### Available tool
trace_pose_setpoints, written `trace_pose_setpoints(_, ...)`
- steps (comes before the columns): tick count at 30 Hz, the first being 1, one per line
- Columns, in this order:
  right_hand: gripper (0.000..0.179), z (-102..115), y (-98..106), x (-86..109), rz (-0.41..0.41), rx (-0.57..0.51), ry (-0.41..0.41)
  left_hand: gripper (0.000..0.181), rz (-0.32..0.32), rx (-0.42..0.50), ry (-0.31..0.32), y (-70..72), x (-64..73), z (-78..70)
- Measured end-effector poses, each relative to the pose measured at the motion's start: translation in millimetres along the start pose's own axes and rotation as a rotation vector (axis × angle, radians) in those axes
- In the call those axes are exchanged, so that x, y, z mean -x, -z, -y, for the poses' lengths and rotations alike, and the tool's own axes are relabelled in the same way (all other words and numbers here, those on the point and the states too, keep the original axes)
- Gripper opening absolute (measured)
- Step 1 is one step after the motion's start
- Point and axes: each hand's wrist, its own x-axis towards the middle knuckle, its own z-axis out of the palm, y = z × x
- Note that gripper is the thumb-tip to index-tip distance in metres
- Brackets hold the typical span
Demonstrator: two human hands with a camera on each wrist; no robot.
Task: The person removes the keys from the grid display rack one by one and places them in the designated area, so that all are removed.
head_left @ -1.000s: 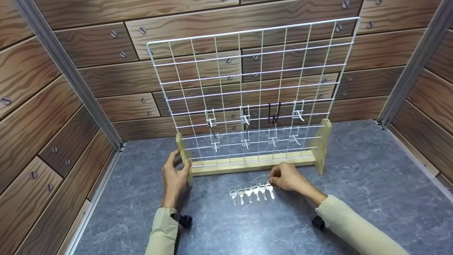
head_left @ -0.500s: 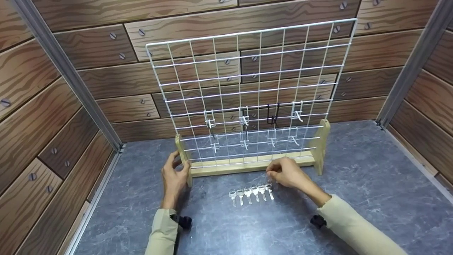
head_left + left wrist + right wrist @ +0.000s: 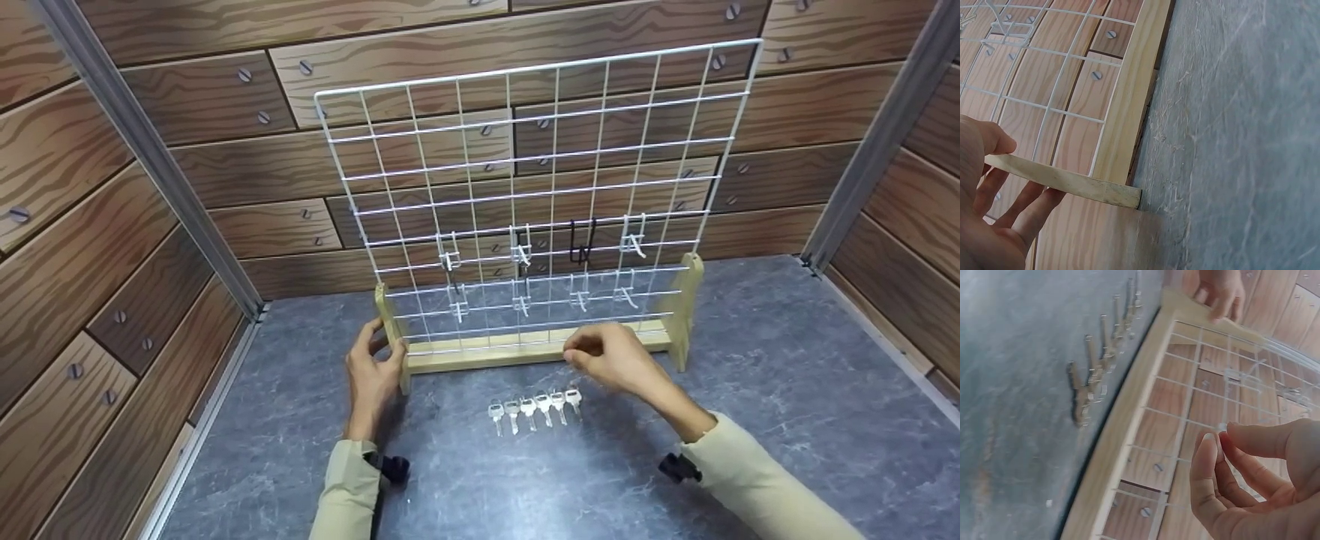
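Note:
A white wire grid rack (image 3: 553,157) stands on two wooden end supports joined by a crossbar. My left hand (image 3: 373,375) grips the left wooden support (image 3: 1067,180), thumb on one face and fingers on the other. Several silver keys (image 3: 528,407) lie side by side in a row on the table in front of the crossbar. My right hand (image 3: 616,358) hovers just above and behind the row's right end. In the right wrist view its fingers (image 3: 1204,478) are loosely curled, the tips close to the thumb, with no key seen between them.
White hooks (image 3: 523,247) hang in two rows on the lower grid, along with a black hook (image 3: 581,244). The grey marbled table (image 3: 480,487) has wood-patterned walls (image 3: 247,172) around it. The wooden crossbar (image 3: 465,361) runs between the supports.
My right hand has left the rightmost key and moved up toward the crossbar. The keys still lie in their row. My left hand has kept its grip on the support.

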Motion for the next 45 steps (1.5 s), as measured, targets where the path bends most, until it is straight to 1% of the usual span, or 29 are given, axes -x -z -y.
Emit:
trace_pose_setpoints(7,0.007,14.2,5.8,-1.3,-0.08,-0.001,0.036,0.042,-0.003,0.002,-0.008,-0.6,0.1,0.0)
trace_pose_setpoints(13,0.009,23.5,8.6,-1.6,-0.113,-0.035,0.031,0.042,0.006,-0.017,0.008,0.1,1.4,0.6)
trace_pose_setpoints(17,0.013,29.3,12.0,-1.4,-0.144,-0.1,0.03,0.041,0.003,-0.02,0.012,0.2,1.4,0.9)
trace_pose_setpoints(22,0.015,38.9,13.0,-3.0,-0.207,-0.196,0.03,0.04,0.002,-0.012,0.01,-0.2,0.1,0.9)
trace_pose_setpoints(29,0.018,51.8,6.4,-10.4,-0.294,-0.273,0.067,0.04,-0.002,0.0,0.007,1.3,0.1,0.5)
trace_pose_setpoints(32,0.018,55.0,1.3,-15.1,-0.342,-0.274,0.102,0.04,-0.002,0.011,0.008,2.1,0.3,0.9)
trace_pose_setpoints(37,0.019,58.2,-7.8,-22.3,-0.417,-0.292,0.168,0.04,-0.005,0.018,-0.012,1.3,-0.1,2.5)
trace_pose_setpoints(40,0.02,59.2,-10.7,-25.7,-0.439,-0.309,0.174,0.04,-0.002,0.008,-0.015,0.3,0.0,1.8)
trace_pose_setpoints(45,0.023,61.2,-14.8,-30.2,-0.472,-0.313,0.175,0.042,0.001,-0.014,0.001,0.5,0.6,-0.4)
